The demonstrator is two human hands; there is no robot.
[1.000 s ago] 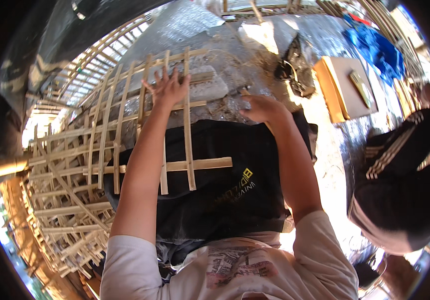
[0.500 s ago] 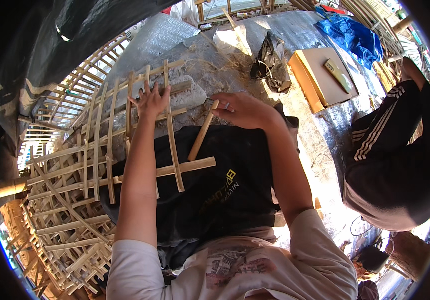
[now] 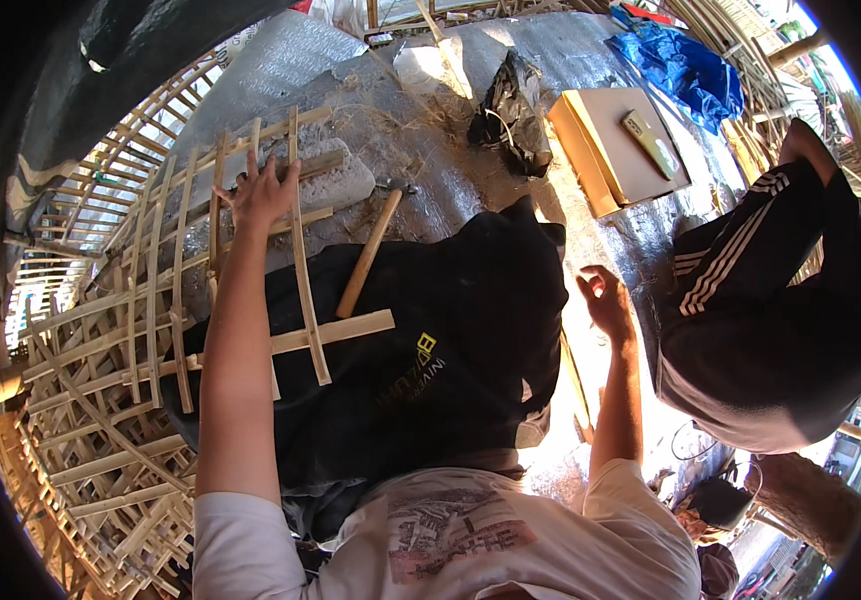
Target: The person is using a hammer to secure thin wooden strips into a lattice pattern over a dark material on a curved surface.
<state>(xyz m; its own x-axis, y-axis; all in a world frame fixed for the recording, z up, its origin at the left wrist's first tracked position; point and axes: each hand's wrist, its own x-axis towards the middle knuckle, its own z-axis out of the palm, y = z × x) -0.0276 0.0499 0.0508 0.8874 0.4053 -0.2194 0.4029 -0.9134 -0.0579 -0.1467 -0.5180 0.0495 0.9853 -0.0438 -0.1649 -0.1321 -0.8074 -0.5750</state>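
Left hand [image 3: 261, 195] spread flat, fingers [image 3: 247, 172] splayed, pressing down on bamboo lattice [image 3: 166, 290] near its far end; gripping nothing. Right hand [image 3: 606, 300] loosely open, palm up, empty, hovering beside black cloth [image 3: 451, 370] on the lap, well apart from the lattice. Hammer [image 3: 369, 252] lying free on the cloth, just right of the lattice. Best to keep that palm firm over a crossing so slats cannot slip. Lattice partly over the lap, long slats running away from the body, crosspieces left to right.
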